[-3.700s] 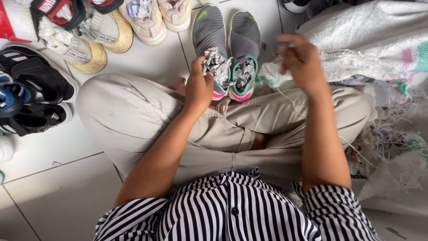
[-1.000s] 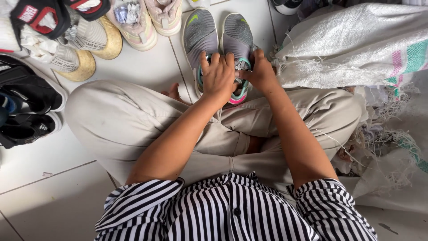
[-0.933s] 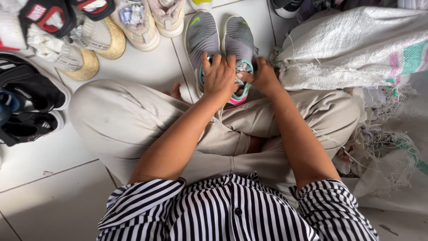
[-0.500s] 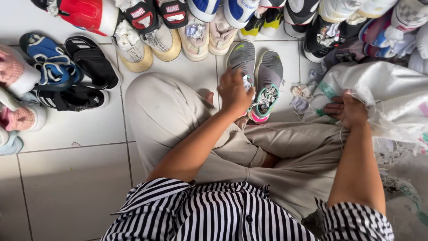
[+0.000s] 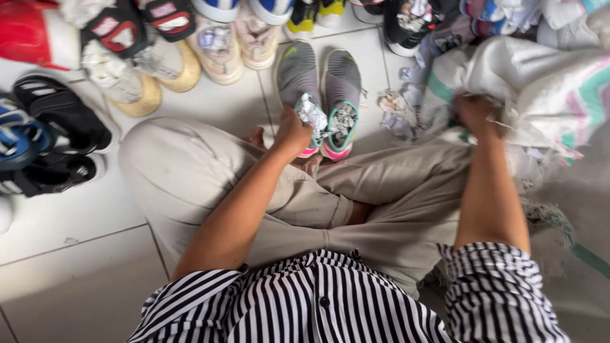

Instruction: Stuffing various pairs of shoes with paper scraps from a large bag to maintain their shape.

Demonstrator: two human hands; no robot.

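From the head camera, looking down over a striped shirt and crossed legs in beige trousers, the left hand [image 5: 293,132] is closed on the crumpled wad of grey-white paper [image 5: 312,114] pushed into the opening of the left one of a pair of small grey knit sneakers with mint and pink soles [image 5: 298,82], which stand side by side on the white tiled floor [image 5: 76,254] just beyond the knees. The right sneaker [image 5: 342,89] already holds a paper wad. The right hand [image 5: 473,113] reaches far right into the white woven plastic sack [image 5: 540,89]; its fingers are buried in the folds, so I cannot tell whether they grip anything.

A risk, in my judgement: the light shoe may tip or slide as the paper is pressed in one-handed. Loose paper scraps [image 5: 391,101] lie between shoes and sack. Rows of other shoes crowd the far and left edges, including black sandals [image 5: 63,121].
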